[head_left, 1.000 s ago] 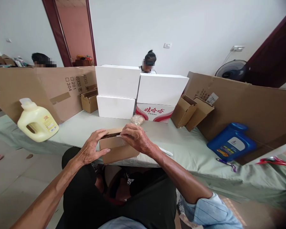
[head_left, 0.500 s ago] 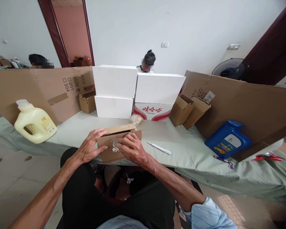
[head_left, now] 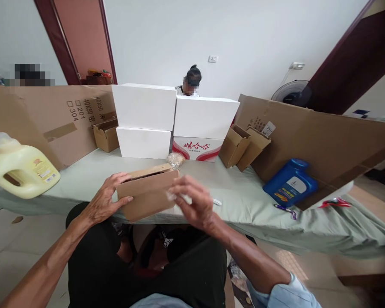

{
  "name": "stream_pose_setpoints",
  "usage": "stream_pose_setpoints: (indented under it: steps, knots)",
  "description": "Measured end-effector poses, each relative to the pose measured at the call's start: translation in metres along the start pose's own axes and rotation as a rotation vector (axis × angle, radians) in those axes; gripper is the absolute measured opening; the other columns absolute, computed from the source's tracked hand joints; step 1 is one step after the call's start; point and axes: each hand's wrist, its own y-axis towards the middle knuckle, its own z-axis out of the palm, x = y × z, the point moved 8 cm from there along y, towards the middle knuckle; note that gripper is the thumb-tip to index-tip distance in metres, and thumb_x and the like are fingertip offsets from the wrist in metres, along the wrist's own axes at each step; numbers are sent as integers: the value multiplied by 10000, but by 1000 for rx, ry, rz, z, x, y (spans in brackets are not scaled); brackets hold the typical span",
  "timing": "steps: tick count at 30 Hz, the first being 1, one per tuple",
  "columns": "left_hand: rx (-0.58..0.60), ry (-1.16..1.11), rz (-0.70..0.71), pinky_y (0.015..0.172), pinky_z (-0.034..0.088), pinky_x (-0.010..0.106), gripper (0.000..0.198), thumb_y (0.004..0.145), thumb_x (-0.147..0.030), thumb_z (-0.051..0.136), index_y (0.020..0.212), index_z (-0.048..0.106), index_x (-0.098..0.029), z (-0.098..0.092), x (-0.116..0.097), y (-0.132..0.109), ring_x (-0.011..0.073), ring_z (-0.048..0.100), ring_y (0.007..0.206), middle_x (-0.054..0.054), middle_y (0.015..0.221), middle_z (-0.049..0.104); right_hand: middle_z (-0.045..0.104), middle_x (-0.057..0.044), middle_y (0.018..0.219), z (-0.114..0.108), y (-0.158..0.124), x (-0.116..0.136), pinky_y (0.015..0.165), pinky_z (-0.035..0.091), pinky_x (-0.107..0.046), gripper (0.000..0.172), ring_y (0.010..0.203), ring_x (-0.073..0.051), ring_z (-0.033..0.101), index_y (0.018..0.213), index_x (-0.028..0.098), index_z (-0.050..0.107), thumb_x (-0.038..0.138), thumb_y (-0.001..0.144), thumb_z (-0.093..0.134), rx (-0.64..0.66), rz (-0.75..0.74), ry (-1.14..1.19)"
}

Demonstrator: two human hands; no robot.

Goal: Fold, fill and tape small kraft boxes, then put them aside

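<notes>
My left hand [head_left: 111, 199] grips the left end of a small brown cardboard box [head_left: 147, 194], thumb on its front face and fingers over the top. The box is tilted at the table's near edge, with a dark slit along its top. At the box's right end, my right hand [head_left: 194, 201] is blurred by motion, its fingers pinched on a small piece of clear tape [head_left: 171, 196]. Beyond the box sits a crumpled clear ball [head_left: 176, 160], apparently of tape. A white pen-like tool [head_left: 217, 202] shows partly from behind my right hand.
White boxes [head_left: 144, 107] stand stacked at the back, beside open brown cartons [head_left: 234, 145]. Large cardboard panels [head_left: 308, 132] flank the green-clothed table [head_left: 240, 214]. A yellow jug [head_left: 25, 169] is left; a blue bottle [head_left: 290, 184] and purple pen [head_left: 285, 210] are right. A person [head_left: 192, 81] sits behind.
My right hand has moved right, off the box's front face, taking the clear tape with it. My left hand keeps its hold on the box. The view has shifted slightly to the right.
</notes>
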Motion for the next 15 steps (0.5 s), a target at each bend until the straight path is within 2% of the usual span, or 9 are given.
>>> stream_pose_setpoints:
  steps: [1, 3, 4, 6, 8, 10, 12, 15]
  knots:
    - [-11, 6, 9, 1294, 413, 642, 612, 1027, -567, 691, 1567, 532, -326, -1, 0, 0, 364, 493, 1558, 127, 1635, 551, 738, -60, 973, -15, 10, -16, 823, 572, -334, 112, 890, -185, 678, 1044, 216, 747, 267, 1092, 660, -65, 80, 3]
    - [-23, 27, 28, 1279, 433, 641, 617, 1025, -559, 698, 1573, 518, -338, -1, -2, -1, 363, 507, 1545, 116, 1631, 555, 717, -33, 892, -38, 25, -66, 780, 543, -317, 202, 820, -170, 642, 943, 213, 742, 348, 1075, 672, -165, 276, -2]
    - [-24, 38, 38, 1272, 443, 639, 620, 1024, -553, 701, 1575, 512, -344, 0, -3, -1, 362, 517, 1537, 113, 1630, 555, 698, -23, 852, -45, 29, -98, 751, 524, -304, 247, 791, -164, 617, 913, 208, 739, 400, 1055, 678, -198, 389, 9]
    - [-24, 59, 50, 1259, 461, 635, 616, 1026, -543, 700, 1578, 502, -354, 1, -5, -3, 361, 535, 1522, 108, 1632, 552, 642, -8, 776, -46, 28, -165, 696, 488, -281, 319, 747, -155, 564, 847, 198, 710, 490, 973, 715, -204, 600, 65]
    - [-17, 78, 49, 1233, 494, 619, 605, 1032, -536, 692, 1580, 498, -366, 2, -7, -5, 362, 547, 1512, 105, 1641, 543, 598, 0, 715, -33, 18, -227, 656, 459, -268, 364, 707, -146, 524, 773, 196, 662, 532, 896, 726, -154, 781, 91]
    - [-15, 89, 33, 1198, 533, 597, 601, 1035, -535, 686, 1582, 497, -376, 2, -8, -7, 364, 553, 1507, 102, 1654, 532, 584, -1, 671, -14, 6, -274, 625, 445, -264, 373, 677, -146, 516, 720, 196, 636, 536, 842, 731, -102, 866, 89]
    - [-16, 94, 12, 1182, 550, 587, 601, 1033, -538, 685, 1584, 500, -384, 2, -8, -9, 367, 551, 1511, 96, 1661, 528, 580, -1, 641, 6, -7, -309, 603, 431, -262, 362, 653, -150, 516, 691, 197, 627, 524, 810, 728, -73, 912, 65]
    - [-12, 110, -17, 1186, 548, 599, 609, 1030, -541, 680, 1593, 497, -394, 2, -8, -12, 373, 550, 1514, 86, 1666, 527, 586, 6, 633, 29, -28, -347, 602, 416, -262, 325, 652, -155, 526, 680, 198, 617, 486, 806, 701, -52, 977, -3]
